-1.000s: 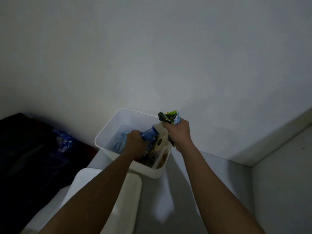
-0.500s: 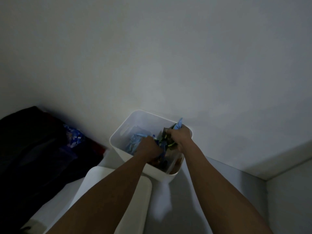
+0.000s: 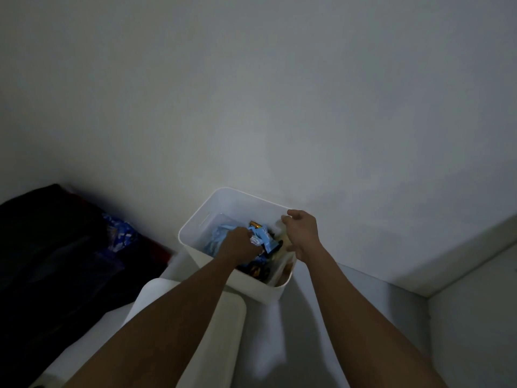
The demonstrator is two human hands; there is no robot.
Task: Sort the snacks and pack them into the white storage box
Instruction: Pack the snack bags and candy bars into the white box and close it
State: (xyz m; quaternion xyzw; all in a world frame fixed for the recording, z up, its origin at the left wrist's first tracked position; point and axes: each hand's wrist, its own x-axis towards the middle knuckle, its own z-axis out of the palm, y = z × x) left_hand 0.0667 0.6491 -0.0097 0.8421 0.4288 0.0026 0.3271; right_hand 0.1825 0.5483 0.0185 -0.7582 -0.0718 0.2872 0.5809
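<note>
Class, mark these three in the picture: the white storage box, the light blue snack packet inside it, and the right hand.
white storage box (image 3: 240, 204): head view, far inner wall.
light blue snack packet (image 3: 265, 239): head view, middle of wrapper.
right hand (image 3: 302, 233): head view, back of the hand.

- A dark heap of fabric (image 3: 56, 247) is lying at the left, against the wall.
- A plain pale wall (image 3: 251, 93) is filling the upper view.
- A grey surface (image 3: 349, 317) is stretching below, meeting a lighter ledge (image 3: 475, 256) at the right.
</note>
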